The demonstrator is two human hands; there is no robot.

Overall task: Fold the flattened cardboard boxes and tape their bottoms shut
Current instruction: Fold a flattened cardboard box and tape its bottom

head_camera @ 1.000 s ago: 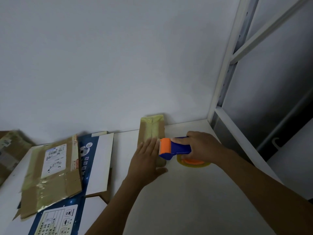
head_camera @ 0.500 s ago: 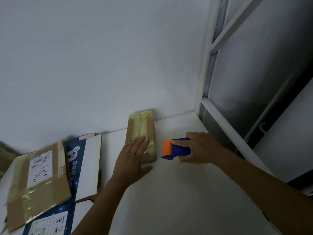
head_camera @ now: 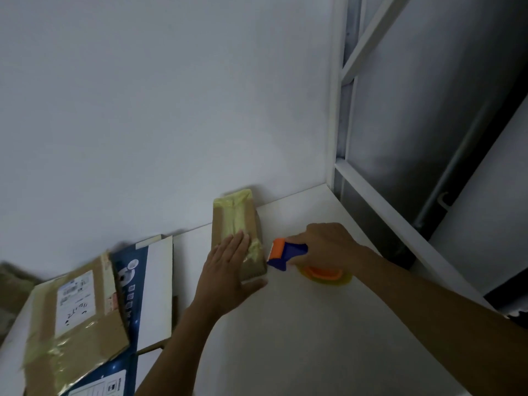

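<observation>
Box (head_camera: 235,221): small, brown, closed up, lying on the white table (head_camera: 314,338) with its far end against the wall (head_camera: 171,110). Yellowish tape (head_camera: 238,207) runs down its top seam and wraps over the far end, bunched and wrinkled at the near end. No print readable on it; contents not visible.

Left hand (head_camera: 225,270) lies flat on the box's near end, fingers straight and together, thumb spread on the table at the box's near corner.

Right hand (head_camera: 325,241), just right of the box, has its fingers curled round the handle of a blue dispenser (head_camera: 288,251). The dispenser's orange head points at the box's right edge, very close; contact can't be told. Orange-cored roll (head_camera: 325,274) sits under the hand, on or just above the table.

Left of the box: blue carton (head_camera: 137,281), flattened, with white panels, a round logo and white characters, too blurred to read. Further left, overlapping it, a flat box (head_camera: 85,335), brown and patched with yellowish tape. Its white label (head_camera: 75,302) carries a barcode and dark handwritten marks, unreadable.

Right of the box: white metal frame (head_camera: 334,110), upright at the table's far corner.
</observation>
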